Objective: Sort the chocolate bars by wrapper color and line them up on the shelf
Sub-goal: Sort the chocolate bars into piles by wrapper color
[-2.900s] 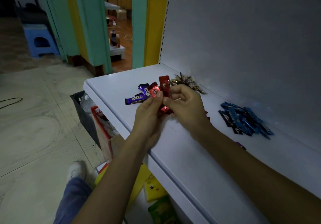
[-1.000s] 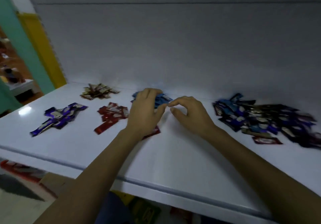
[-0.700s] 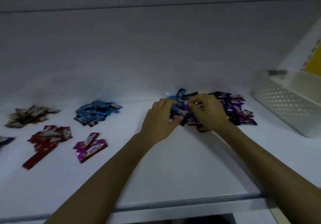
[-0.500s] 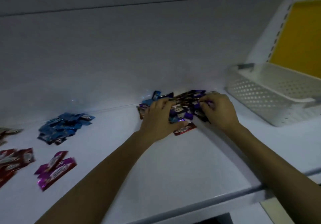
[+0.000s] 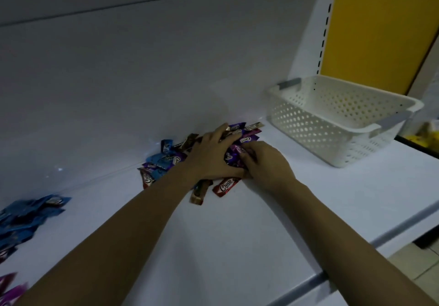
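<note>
here the left hand (image 5: pixel 213 157) lies flat, fingers spread, on the mixed pile of chocolate bars (image 5: pixel 164 161) at the back of the shelf (image 5: pixel 237 239). the right hand (image 5: pixel 264 164), touching it, curls its fingers round a purple bar (image 5: pixel 239 150) in that pile. a red bar (image 5: pixel 225 187) lies at the near edge.

Both bare arms (image 5: pixel 142 222) reach far forward. The left hand (image 5: pixel 212 157) lies flat, fingers spread. The right hand (image 5: pixel 267 163) sits just beside it, fingers curled, maybe pinching.
</note>
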